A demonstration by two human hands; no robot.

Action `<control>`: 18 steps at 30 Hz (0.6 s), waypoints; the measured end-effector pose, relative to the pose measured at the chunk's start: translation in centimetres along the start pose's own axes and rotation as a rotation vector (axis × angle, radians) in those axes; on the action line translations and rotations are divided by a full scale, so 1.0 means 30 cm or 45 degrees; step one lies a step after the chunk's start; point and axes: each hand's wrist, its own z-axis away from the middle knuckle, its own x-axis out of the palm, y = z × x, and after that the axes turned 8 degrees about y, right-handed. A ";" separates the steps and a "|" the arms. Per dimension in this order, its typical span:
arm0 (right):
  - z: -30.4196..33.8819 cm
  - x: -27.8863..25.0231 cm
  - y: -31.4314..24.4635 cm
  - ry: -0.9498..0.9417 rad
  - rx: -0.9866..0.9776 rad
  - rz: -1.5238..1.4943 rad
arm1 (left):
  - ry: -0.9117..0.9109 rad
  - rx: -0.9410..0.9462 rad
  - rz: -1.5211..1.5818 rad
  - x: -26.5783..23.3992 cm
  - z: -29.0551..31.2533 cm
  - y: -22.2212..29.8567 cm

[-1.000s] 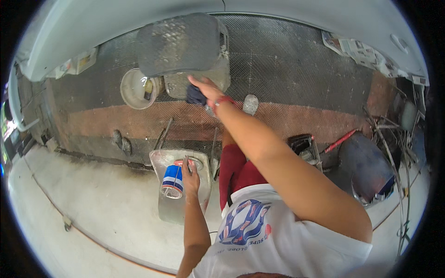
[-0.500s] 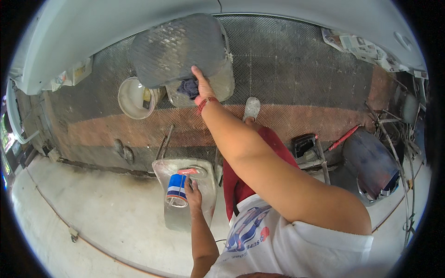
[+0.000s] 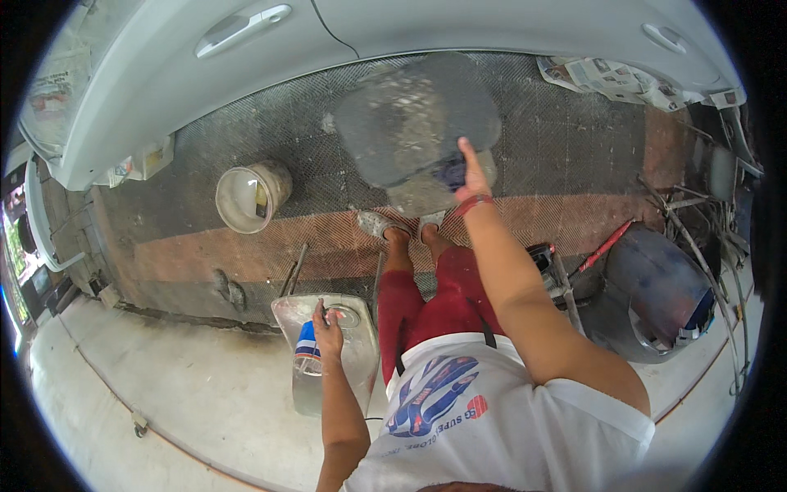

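Your right hand (image 3: pixel 470 176) is stretched out ahead of you with its fingers (image 3: pixel 464 152) pressed together over a small dark blue pad (image 3: pixel 450 173), pinning it flat against the grey rounded panel (image 3: pixel 418 123). The pad sits directly under your palm and just to the left of your fingertips, at the lower right part of the panel, where it overlaps a second, paler piece (image 3: pixel 426 193) beneath it. You are clamped on the pad, not on the panel.

Your left hand (image 3: pixel 328 332) is down by your side, fingers curled together around the top of a clear bottle with a blue label (image 3: pixel 307 357). The bottle stands on a scuffed metal can (image 3: pixel 328 353), which rests on the pale concrete floor (image 3: pixel 188 410) just left of your legs.

Judging from the surface, the rubbing is well under way but not finished: the panel looks dull and mottled, with pale patches across its middle and darker grey toward its left and top edges, so the finish is uneven. The area just beyond your fingertips and the far left rim look as though they still want passes. Whether the surface is wet cannot be told.

Further out from your right fingers, a white bucket (image 3: pixel 250 195) stands well to the left on the dark tiled ground (image 3: pixel 574 131). Beyond the panel, a light grey car body (image 3: pixel 410 25) with door handles curves across the top. Off to your right lie a dark drum (image 3: pixel 656 295) and a red-handled tool (image 3: pixel 607 244).
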 end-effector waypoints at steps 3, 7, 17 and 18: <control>-0.014 -0.088 -0.211 0.211 -0.176 0.057 | 0.056 0.052 0.000 -0.004 0.007 -0.067; 0.046 -0.148 -0.488 0.338 -0.156 0.066 | 0.031 0.071 -0.130 -0.054 -0.013 -0.007; -0.252 -0.704 -0.514 0.425 -0.372 0.111 | 0.037 0.149 -0.156 -0.045 -0.184 0.012; -0.260 -0.777 -0.468 0.442 -0.338 0.106 | 0.030 0.171 -0.116 -0.043 -0.219 0.026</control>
